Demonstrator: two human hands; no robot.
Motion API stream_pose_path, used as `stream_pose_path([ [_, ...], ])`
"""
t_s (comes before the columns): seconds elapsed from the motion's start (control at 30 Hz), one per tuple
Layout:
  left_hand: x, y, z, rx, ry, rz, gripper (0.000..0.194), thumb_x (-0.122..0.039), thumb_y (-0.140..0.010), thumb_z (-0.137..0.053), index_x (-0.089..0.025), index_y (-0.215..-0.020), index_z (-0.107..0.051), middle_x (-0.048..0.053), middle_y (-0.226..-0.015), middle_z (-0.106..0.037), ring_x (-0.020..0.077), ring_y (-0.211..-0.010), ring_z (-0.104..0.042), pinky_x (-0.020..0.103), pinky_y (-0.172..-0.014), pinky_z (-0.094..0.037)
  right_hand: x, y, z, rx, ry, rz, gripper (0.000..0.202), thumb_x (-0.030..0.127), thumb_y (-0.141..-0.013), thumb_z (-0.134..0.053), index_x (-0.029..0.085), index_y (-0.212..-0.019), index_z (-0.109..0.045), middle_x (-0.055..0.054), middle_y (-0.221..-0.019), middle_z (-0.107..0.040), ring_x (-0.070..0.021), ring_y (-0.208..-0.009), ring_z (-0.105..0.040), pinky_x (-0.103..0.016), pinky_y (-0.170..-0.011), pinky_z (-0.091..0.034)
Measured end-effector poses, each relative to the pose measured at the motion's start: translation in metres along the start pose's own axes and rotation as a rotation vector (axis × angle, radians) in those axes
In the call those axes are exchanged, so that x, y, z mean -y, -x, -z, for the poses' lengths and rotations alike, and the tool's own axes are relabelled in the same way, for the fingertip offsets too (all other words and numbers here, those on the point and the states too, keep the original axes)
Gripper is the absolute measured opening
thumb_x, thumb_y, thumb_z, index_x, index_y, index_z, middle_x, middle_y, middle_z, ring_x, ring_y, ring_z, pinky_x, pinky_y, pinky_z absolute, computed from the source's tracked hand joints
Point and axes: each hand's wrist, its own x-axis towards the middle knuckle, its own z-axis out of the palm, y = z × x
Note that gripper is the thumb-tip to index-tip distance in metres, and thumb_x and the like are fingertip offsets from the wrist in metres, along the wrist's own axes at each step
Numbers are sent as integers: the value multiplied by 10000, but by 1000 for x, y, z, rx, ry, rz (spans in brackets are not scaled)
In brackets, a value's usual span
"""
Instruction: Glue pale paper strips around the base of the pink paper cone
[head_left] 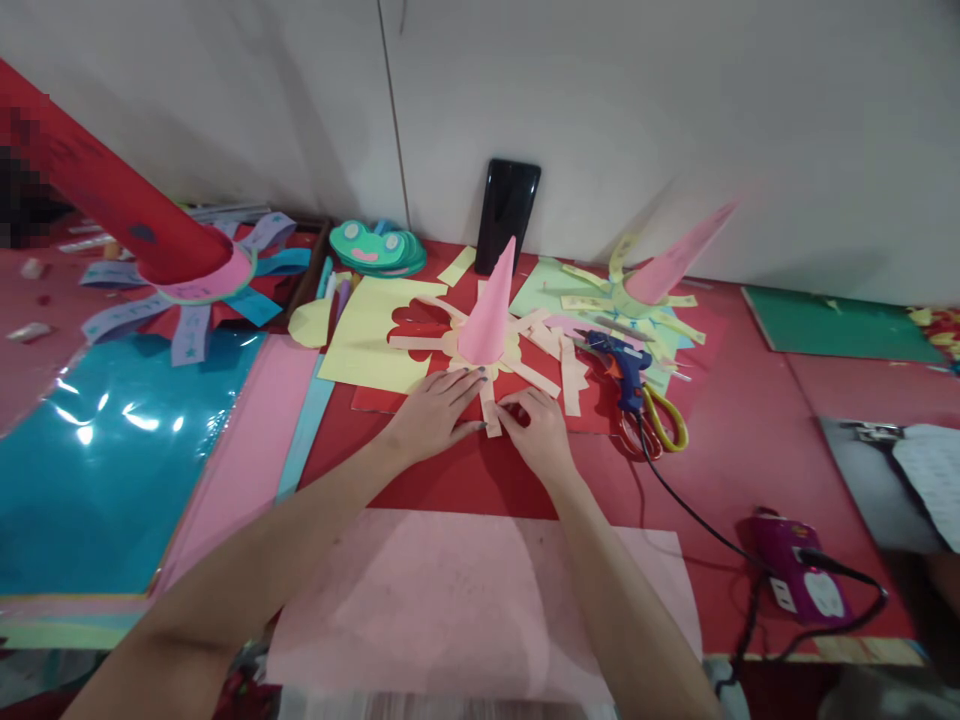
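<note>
A pink paper cone [489, 320] stands upright on a scalloped, cream paper ring [512, 352], with pale paper strips spreading outward from it. My left hand [436, 412] lies with fingers stretched out just in front of the cone, fingertips over the ring's front edge and the thumb near a front strip. That paper strip [491, 412] points toward me. My right hand [536, 428] has curled fingers, with thumb and forefinger pinched at the strip's right edge. Red paper [442, 465] lies beneath, and loose pale paper strips [574, 380] lie to the right.
A blue glue gun [626, 365] rests beside yellow-handled scissors [667, 418]; its cord runs to a purple power outlet [802, 570]. Behind are a leaning phone [508, 210] and another pink cone [679, 255]. A red paper tube [127, 190] leans at left. Pink paper [450, 600] lies nearest me.
</note>
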Motion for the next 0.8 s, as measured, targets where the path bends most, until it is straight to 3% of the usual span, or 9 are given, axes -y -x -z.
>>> stream_pose_path([
  [0.2, -1, 0, 0, -14, -12, -13, 561, -482, -961, -336, -119, -1382, -414, 102, -1444, -427, 245, -1318, -396, 392, -1085, -302, 0, 0, 1, 20, 14, 2, 119, 278, -833, -612, 206, -738, -607, -15, -745, -639, -153, -662, -528, -321, -720, -408],
  [0.8, 0, 1, 3, -77, -10, -61, 457, -428, -956, -388, -194, -1337, -480, 120, -1388, -483, 275, -1283, -431, 427, -1035, -357, -5, -1, 1, 69, 30, 23, 142, 319, -811, -650, 213, -724, -612, -14, -751, -622, -166, -708, -534, -327, -734, -410],
])
